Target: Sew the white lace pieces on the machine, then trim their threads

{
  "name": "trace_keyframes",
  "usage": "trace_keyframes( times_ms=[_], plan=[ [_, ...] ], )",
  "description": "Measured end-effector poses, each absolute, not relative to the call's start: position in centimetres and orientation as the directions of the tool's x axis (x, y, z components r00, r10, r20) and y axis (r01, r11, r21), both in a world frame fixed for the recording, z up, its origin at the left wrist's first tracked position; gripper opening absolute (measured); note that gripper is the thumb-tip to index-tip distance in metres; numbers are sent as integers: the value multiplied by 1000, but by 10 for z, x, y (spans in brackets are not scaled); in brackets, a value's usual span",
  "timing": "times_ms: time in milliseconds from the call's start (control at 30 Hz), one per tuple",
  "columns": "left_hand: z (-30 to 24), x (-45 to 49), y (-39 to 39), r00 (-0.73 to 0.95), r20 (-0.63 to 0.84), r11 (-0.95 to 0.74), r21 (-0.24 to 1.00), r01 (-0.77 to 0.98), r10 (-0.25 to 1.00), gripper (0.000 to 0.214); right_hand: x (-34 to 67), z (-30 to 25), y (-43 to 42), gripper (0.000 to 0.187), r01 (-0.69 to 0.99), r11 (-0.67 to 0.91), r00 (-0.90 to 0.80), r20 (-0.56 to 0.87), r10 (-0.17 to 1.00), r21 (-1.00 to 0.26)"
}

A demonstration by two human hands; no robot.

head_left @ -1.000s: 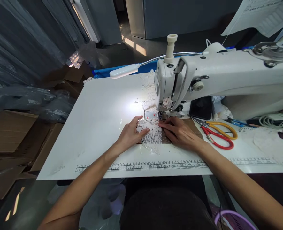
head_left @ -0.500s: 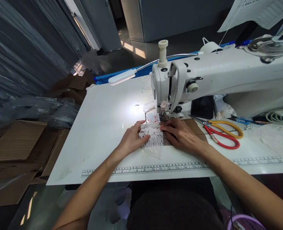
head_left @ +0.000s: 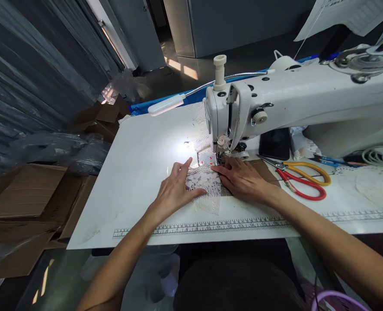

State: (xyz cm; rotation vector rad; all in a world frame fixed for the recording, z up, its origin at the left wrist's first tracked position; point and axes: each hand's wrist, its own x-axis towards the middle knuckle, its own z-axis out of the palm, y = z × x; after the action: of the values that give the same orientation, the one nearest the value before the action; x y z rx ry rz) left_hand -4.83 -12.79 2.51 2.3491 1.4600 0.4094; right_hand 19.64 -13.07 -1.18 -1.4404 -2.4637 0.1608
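Note:
A strip of white lace (head_left: 204, 179) with a fringed lower end lies in front of the presser foot of the white sewing machine (head_left: 233, 112). My left hand (head_left: 175, 190) rests at the lace's left edge, fingers stretched up and thumb spread out over the fringe. On the other side, my right hand (head_left: 243, 177) holds the lace's right edge close to the foot, index fingertip on top; the underside of this grip is hidden. Beneath my right hand lies a brown plate (head_left: 264, 170). Small red marks show on the metal plate (head_left: 206, 157) by the needle.
Right of my right hand lie scissors (head_left: 303, 175) with red and yellow handles. A black phone (head_left: 275, 144) lies behind them, and more lace (head_left: 369, 183) is at far right. A lamp (head_left: 167, 105) reaches over the table (head_left: 139, 164). A printed ruler (head_left: 207, 226) follows the front edge.
My left hand has spread its fingers and thumb wider and shifted slightly left. My right hand has slid a little left along with its fingertip on the lace.

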Motion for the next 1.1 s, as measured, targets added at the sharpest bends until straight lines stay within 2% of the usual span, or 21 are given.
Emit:
trace_keyframes(
  times_ms=[67, 167, 233, 300, 633, 767, 1100],
  plan=[
    [28, -52, -136, 496, 162, -520, 350, 779, 853, 70, 204, -8, -127, 43, 787, 516, -484, 179, 857, -338],
    [26, -57, -145, 706, 242, -736, 367, 569, 666, 35, 214, -4, -124, 41, 717, 519, -499, 177, 848, -465],
    [20, -58, -147, 794, 249, -808, 389, 442, 554, 23, 216, -6, -125, 39, 680, 547, -514, 214, 831, -488],
    [13, -56, -146, 822, 259, -832, 396, 388, 507, 18, 216, -10, -128, 37, 650, 590, -529, 272, 804, -479],
    [4, -48, -144, 754, 482, -887, 351, 301, 447, 5, 210, -21, -138, 36, 686, 622, -514, 353, 782, -378],
    [1, -46, -145, 748, 501, -893, 347, 286, 434, 5, 210, -22, -140, 36, 687, 626, -511, 368, 777, -368],
    [-8, -47, -144, 741, 500, -885, 368, 285, 447, 4, 215, -23, -143, 37, 608, 629, -487, 398, 777, -484]
  ],
)
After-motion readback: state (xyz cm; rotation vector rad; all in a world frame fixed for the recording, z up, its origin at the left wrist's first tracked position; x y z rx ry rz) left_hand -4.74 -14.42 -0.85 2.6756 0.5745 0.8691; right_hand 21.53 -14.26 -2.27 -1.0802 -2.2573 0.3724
